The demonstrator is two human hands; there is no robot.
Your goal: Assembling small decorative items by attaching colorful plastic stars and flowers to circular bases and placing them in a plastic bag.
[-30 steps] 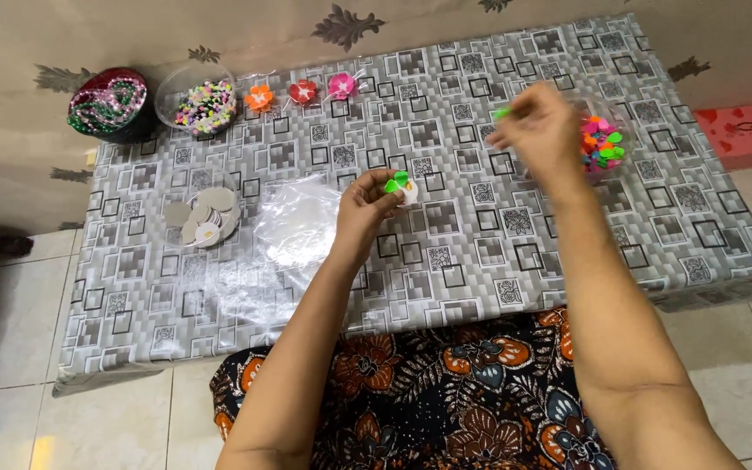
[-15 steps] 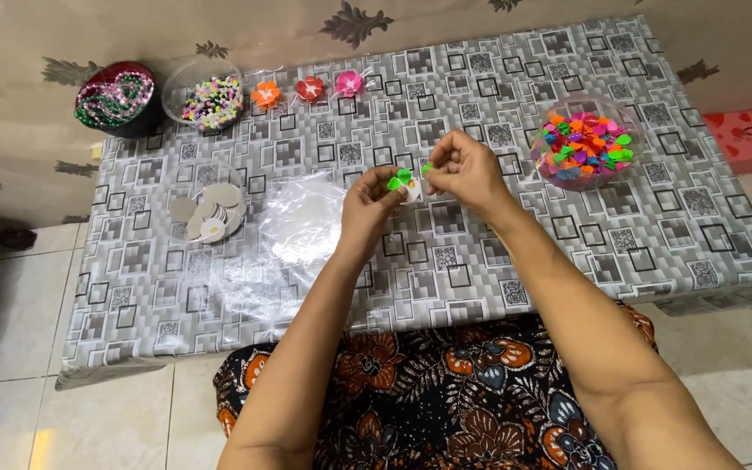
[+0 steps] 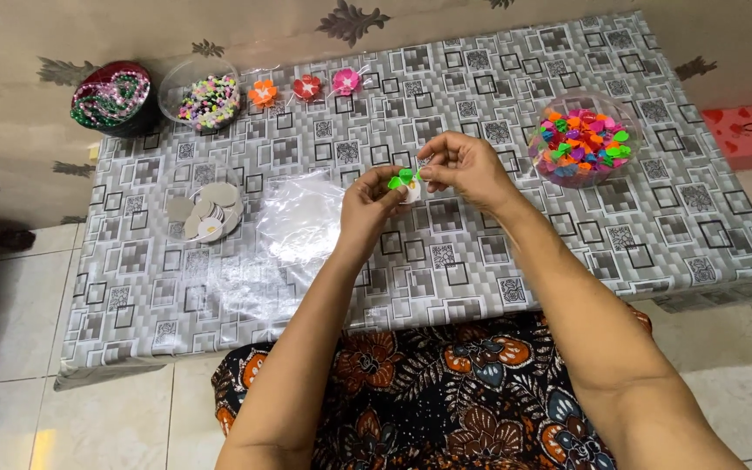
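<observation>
Green petal piece (image 3: 402, 180) on a small white disc sits pinched between both hands above the table (image 3: 480, 261): left hand (image 3: 372, 204) grips it, right hand (image 3: 467, 165) pinches beside. Beyond, 3 finished flowers (image 3: 306, 87).

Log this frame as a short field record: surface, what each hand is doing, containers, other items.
Surface: low table under a grey square-patterned cover
Left hand: pinches a small white disc with green petals
Right hand: fingertips on the same piece
Right of hands: clear bowl of coloured petals
Far left: bowl of beads, dark heart-patterned container
Back edge: three finished flowers
Left of hands: paper discs, clear plastic bag
</observation>
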